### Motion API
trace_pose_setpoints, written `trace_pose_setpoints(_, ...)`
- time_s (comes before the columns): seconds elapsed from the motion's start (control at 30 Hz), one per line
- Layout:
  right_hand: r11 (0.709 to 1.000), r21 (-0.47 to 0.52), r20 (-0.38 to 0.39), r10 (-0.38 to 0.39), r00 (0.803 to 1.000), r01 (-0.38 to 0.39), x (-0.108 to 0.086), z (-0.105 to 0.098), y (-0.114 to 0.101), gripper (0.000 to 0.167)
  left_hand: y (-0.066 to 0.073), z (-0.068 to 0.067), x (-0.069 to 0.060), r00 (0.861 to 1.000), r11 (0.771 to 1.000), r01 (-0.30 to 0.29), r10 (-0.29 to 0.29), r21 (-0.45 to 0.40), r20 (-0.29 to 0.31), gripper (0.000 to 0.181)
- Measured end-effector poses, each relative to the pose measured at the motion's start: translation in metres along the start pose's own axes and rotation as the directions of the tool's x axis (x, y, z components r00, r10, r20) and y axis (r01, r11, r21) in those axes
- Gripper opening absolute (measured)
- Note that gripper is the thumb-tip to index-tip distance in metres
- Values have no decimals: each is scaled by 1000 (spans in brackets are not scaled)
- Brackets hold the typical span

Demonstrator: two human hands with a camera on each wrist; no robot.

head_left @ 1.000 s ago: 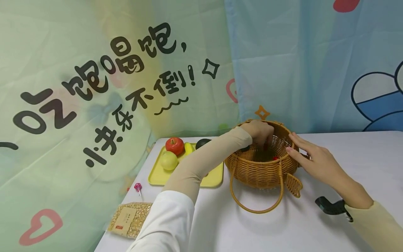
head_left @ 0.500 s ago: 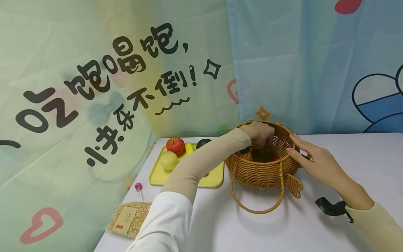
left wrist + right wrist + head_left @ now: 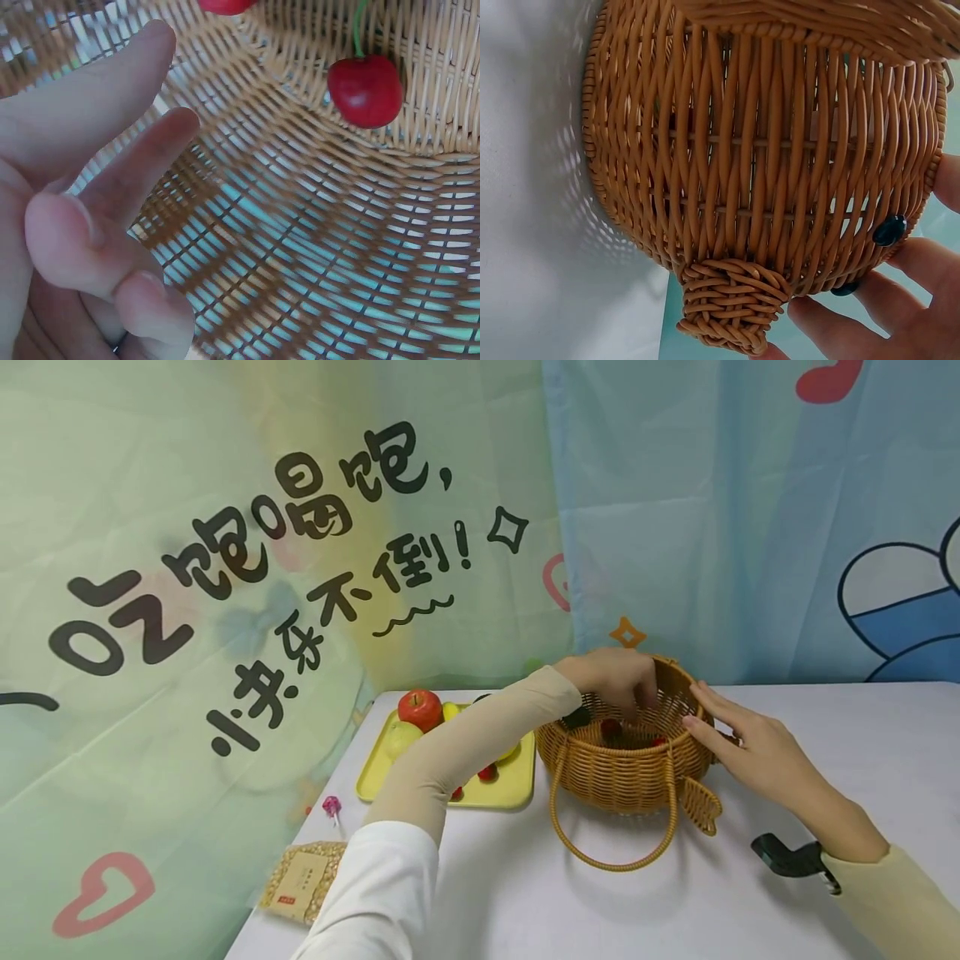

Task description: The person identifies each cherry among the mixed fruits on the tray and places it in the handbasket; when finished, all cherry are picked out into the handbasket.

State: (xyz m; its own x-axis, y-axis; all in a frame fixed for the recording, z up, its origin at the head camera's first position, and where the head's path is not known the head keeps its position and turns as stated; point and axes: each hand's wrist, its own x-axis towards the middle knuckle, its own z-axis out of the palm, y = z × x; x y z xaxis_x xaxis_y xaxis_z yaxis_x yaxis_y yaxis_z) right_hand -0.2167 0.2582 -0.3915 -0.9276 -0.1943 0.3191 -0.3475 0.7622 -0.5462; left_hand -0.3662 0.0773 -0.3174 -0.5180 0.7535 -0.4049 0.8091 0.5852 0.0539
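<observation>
- Across the yellow tray, the left sleeve now lies further left, baring small red fruit toward the near-right corner.
- By the far-left rim of the wicker basket, the left hand has risen, fingers loosely spread and holding nothing visible; that seemingly leaves the contents less covered and ungripped.
- Inside, a stemmed cherry rests on the weave, below the left hand and apart from its fingertips.
- At the basket's right rim, the right hand stays put, extended fingers touching the wicker.
</observation>
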Motion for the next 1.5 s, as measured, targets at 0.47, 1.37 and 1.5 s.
trace_pose_setpoints(0.47, 1000, -7, 9, 5, 1000, -5, 2, 0, -1, 66, -22, -14, -47, 945, 961, -255, 224, -108, -240, 38)
trace_pose_setpoints(1.37, 1000, -24, -19, -18, 1000, 18, 2, 2, -1, 66, -33, 71, -219, 694, 938, -331, 172, -98, -699, 33)
trace_pose_setpoints(1.5, 1000, -26, -16, -14, 1000, 14, 2, 1, -2, 66, -55, 94, -246, 689, 948, -248, 29, -198, -724, 35)
